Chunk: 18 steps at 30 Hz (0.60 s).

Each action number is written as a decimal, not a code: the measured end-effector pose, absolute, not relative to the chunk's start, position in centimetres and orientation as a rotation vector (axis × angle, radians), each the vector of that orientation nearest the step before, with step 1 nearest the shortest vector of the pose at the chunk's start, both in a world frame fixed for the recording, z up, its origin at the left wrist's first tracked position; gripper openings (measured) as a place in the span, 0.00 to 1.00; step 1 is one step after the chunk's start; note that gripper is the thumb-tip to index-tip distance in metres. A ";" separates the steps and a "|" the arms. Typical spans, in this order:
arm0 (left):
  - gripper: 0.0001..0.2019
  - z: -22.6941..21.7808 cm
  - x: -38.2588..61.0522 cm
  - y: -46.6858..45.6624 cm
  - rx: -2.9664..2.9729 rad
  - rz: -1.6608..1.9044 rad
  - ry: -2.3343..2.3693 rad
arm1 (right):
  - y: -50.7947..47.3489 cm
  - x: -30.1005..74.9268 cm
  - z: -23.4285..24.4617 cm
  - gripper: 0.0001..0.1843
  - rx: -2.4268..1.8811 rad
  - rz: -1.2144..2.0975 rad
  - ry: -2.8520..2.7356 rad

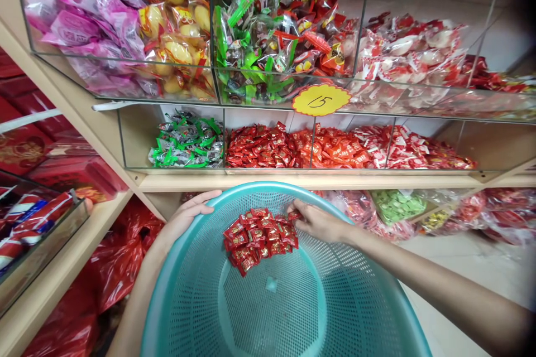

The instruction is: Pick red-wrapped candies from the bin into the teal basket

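Observation:
A large teal mesh plastic basket (192, 295) tilts toward me below the shelves. My left hand (190, 215) is wrapped over its left rim, fingers outside and on the edge. Inside, against the far wall of the basket, lies a small heap of red-wrapped candies (259, 237) with gold print. My right hand (316, 220) reaches in over the right rim, its fingers closed on a red candy packet (294, 215) at the right edge of the heap. Part of that packet is hidden by the fingers.
Clear bins on the lower shelf hold green-wrapped candies (188, 142), red candies (263, 148) and orange-red candies (335, 148). Larger sweets fill the upper bins, with a yellow price tag (321, 99) in front. Red bags (125, 251) hang at left; bagged goods (397, 206) sit under the shelf.

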<state>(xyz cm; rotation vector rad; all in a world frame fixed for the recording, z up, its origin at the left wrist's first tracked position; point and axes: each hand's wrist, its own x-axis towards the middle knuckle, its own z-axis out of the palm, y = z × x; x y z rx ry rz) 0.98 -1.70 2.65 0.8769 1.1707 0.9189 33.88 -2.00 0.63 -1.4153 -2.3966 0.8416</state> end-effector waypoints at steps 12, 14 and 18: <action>0.22 3.4 1.3 -1.9 0.900 0.932 1.234 | -1.0 31.0 0.8 0.15 -1.373 0.166 -2.692; 0.23 3.6 1.4 -2.1 0.898 0.944 1.236 | -0.8 30.8 0.7 0.16 -1.356 0.203 -2.684; 0.24 3.5 1.3 -2.2 0.876 0.935 1.203 | -0.7 30.5 0.4 0.16 -1.435 0.211 -2.683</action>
